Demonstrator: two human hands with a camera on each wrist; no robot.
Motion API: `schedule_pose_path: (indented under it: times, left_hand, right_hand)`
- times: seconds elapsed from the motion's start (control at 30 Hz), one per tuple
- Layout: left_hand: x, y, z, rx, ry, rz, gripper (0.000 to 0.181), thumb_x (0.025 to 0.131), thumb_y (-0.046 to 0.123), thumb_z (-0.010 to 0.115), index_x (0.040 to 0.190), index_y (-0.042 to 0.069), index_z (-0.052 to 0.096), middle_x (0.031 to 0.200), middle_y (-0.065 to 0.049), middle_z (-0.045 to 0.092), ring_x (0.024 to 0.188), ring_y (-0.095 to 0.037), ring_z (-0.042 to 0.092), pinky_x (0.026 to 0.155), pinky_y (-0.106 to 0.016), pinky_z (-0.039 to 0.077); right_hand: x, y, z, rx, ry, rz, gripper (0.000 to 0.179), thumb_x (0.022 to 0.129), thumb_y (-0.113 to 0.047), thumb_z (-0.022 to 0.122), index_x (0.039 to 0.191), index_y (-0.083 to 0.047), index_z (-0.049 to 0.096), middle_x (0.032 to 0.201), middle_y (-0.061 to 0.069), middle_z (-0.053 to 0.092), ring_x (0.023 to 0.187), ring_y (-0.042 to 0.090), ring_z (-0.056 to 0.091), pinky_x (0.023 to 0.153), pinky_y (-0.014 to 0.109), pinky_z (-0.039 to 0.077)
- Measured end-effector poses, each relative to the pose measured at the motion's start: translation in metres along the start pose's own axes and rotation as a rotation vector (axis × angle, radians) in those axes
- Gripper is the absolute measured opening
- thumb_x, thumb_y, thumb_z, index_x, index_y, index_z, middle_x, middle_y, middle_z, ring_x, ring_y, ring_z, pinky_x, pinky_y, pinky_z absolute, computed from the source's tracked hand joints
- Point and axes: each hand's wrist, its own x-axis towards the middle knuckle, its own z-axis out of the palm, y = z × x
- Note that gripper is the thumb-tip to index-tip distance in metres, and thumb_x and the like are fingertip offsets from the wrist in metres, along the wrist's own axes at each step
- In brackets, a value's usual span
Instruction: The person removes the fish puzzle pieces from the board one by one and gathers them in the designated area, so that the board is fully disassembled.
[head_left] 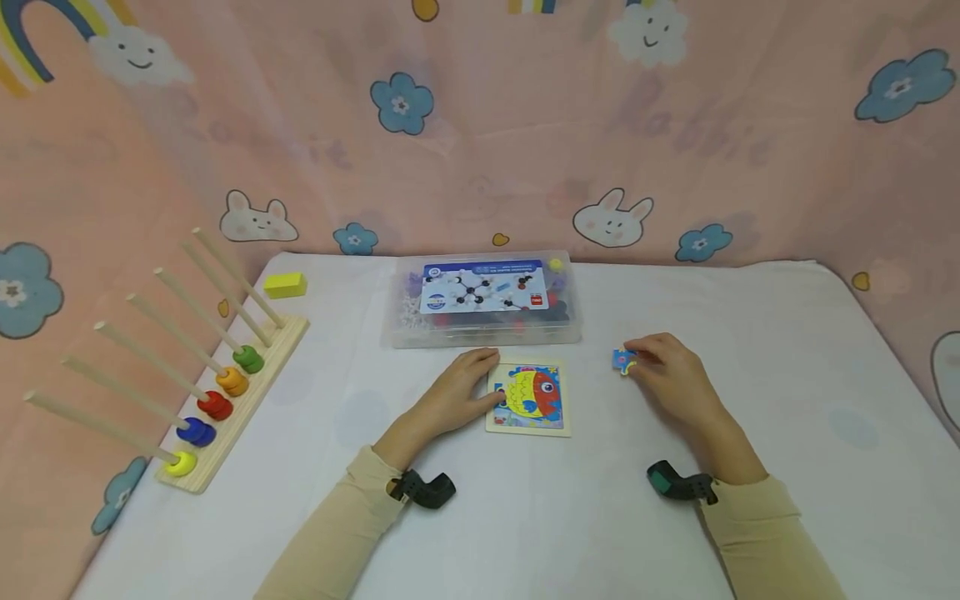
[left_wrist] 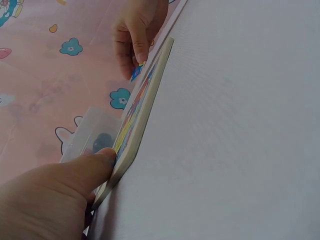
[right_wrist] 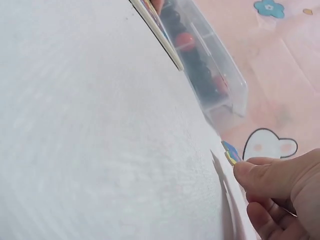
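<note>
- Pale-rimmed fish puzzle (head_left: pixel 531 398) (yellow body, red head) is lying face up on table (head_left: pixel 555 525), left hand (head_left: pixel 446 396) gripping its edge.
- Blue-and-yellow piece (head_left: pixel 622 361) is sitting in right hand (head_left: pixel 677 382)'s pinch, apart from puzzle, to its right.

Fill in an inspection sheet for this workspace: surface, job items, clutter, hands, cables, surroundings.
Surface: white-covered table.
Job items: fish puzzle in a pale frame; small blue puzzle piece apart from it, to its right.
Clutter: clear plastic box behind the puzzle; peg stand with coloured rings and a yellow block, left.
Hands: left hand grips the puzzle's left edge; right hand pinches the piece.
Cables: nothing seen.
Surroundings: pink patterned backdrop.
</note>
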Motion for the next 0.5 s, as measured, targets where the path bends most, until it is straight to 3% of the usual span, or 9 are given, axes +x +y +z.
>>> schedule_pose_path:
  times: [0.5]
  left_hand:
    - [0.0, 0.001, 0.0, -0.007, -0.002, -0.002, 0.062, 0.091, 0.031, 0.064, 0.141, 0.0, 0.043, 0.147, -0.012, 0.041, 0.138, -0.027, 0.034, 0.115, -0.039, 0.03]
  right_hand:
    - [-0.002, 0.017, 0.001, -0.009, 0.005, 0.023, 0.03, 0.089, -0.002, 0.062, 0.118, 0.003, 0.061, 0.114, 0.023, 0.055, 0.106, 0.04, 0.054, 0.09, 0.055, 0.044]
